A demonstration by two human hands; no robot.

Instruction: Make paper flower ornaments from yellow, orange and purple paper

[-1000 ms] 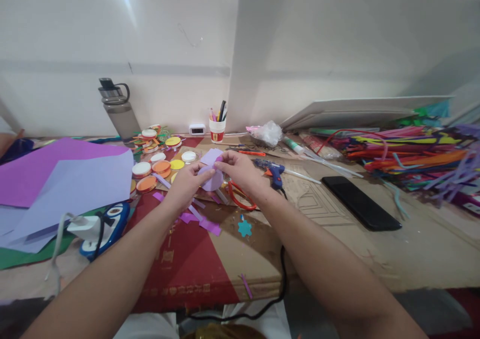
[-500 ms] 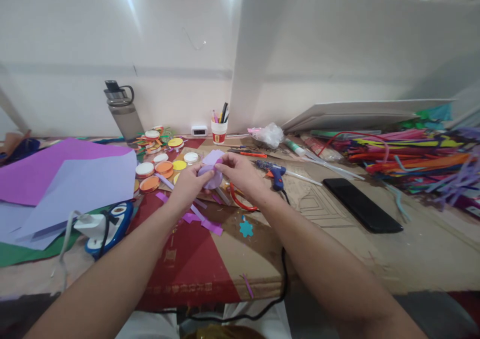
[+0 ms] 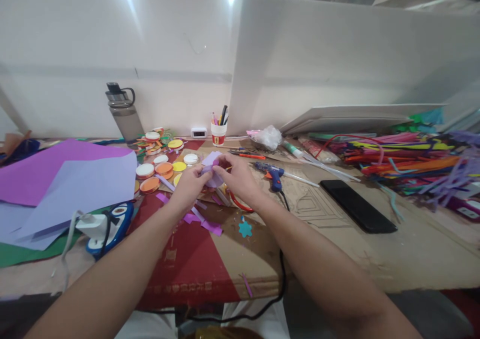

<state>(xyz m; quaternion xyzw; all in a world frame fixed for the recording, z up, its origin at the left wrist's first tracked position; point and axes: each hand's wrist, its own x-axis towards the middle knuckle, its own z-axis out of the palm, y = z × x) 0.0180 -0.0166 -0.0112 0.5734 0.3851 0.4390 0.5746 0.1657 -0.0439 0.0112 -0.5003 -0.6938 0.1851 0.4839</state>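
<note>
Both hands meet over the middle of the table around a small piece of light purple paper [image 3: 214,180]. My left hand [image 3: 191,185] pinches its left side between thumb and fingers. On the other side, my right hand [image 3: 237,175] has its thumb and fingers closed on the same paper, where a darker purple bit shows. The fingers cover part of the piece, so its full shape is hidden. Purple paper strips [image 3: 210,226] lie below the hands. Round paper discs with white, orange and yellow tops, such as an orange one [image 3: 150,185], sit left of them.
Purple sheets [image 3: 86,189] and a blue power strip [image 3: 116,224] lie left, with a bottle [image 3: 123,111] behind. A pen cup [image 3: 218,131] stands at the back. Rightward are a blue glue gun [image 3: 275,176], a black phone [image 3: 356,205] and colourful pipe cleaners [image 3: 405,154]. A teal paper shape [image 3: 245,229] lies in front.
The camera view has shifted slightly. Both hands stay on the light purple paper, with only small finger movements around it.
</note>
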